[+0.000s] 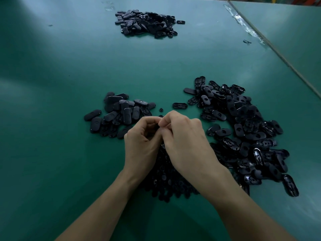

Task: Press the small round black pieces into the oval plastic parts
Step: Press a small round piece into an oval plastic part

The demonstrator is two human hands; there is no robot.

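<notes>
On the green worktop, a small pile of oval plastic parts lay at the left, just beyond the left hand. That hand's grip was closed, its fingers folded round a dark piece. It was possibly one of the oval parts, though most of it was hidden. Well beyond the hands, a far pile of similar parts sat by itself. Under both wrists spread a heap of small round black pieces. One stray round piece lay on the worktop just beyond the knuckles. The right hand met the left at the fingertips, its grip pinched on the same dark piece. A single oval part lay just beyond it. The large pile of oval parts, many showing an open hole, curved round on the right, close beside the right wrist.
</notes>
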